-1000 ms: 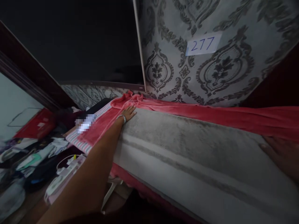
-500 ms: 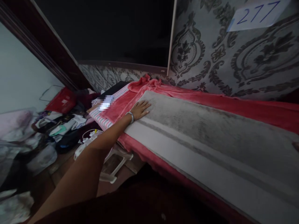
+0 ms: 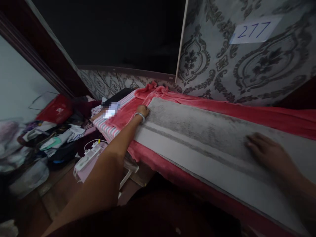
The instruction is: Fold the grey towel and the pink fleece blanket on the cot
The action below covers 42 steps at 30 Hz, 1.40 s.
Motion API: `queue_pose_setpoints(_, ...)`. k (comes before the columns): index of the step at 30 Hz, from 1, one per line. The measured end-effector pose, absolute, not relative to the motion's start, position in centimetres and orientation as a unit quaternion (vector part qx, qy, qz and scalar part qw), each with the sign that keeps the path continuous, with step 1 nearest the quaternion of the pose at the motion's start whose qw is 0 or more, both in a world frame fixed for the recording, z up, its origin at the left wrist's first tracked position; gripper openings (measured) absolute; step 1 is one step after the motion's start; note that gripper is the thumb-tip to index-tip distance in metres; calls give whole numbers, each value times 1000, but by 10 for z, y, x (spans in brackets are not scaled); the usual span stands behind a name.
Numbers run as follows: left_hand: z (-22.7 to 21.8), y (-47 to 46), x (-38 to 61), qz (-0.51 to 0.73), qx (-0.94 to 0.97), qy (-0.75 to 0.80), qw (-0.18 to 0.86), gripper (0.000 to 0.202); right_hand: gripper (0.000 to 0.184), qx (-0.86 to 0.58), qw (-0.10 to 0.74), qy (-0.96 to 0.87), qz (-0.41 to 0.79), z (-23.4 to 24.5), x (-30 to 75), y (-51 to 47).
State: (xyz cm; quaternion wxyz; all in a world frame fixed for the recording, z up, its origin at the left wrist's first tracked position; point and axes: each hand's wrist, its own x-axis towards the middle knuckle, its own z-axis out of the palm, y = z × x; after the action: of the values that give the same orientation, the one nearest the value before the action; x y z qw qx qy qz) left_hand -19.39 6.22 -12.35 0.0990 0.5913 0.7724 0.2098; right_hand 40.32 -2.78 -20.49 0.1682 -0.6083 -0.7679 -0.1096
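Head view: left hand (image 3: 143, 111) grips the far end of the grey blanket (image 3: 197, 131), spread over a pink bedspread (image 3: 271, 117); right hand (image 3: 268, 152) lies flat, released, on it.

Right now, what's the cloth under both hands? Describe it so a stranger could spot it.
Below the patterned wall with the paper marked 277 spreads a pink blanket. On it lies a long grey cloth, left hand at its far end, right hand flat on it nearer. It alone is pale grey, with a darker stripe down its length.
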Motion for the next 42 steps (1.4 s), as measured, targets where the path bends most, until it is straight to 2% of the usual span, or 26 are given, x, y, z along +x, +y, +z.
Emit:
queue_pose_setpoints(5,-105,49,-202,255,533,790,165,23,48,-527,215,-822,-19,-163,293,-11)
queue_pose_setpoints(10,-101,-14,-228,310,515,741,300,29,39,-457,243,-855,26,-155,210,39)
queue_pose_setpoints(13,-113,-61,-247,425,448,662,425,46,37,-447,238,-862,40,-153,164,69)
queue_pose_setpoints(17,-129,-107,-265,513,336,596,518,42,37,-455,219,-861,53,-141,108,102)
queue_pose_setpoints(21,-135,-127,-265,545,260,539,588,42,37,-481,194,-852,65,-131,69,128)
queue_pose_setpoints(31,-141,-132,-267,551,232,497,629,53,38,-565,159,-807,64,-148,28,165)
queue_pose_setpoints(37,-143,-129,-253,572,209,553,569,50,27,-583,226,-778,62,-155,25,172)
queue_pose_setpoints(42,-147,-127,-250,581,193,566,553,47,28,-613,276,-738,62,-156,25,183)
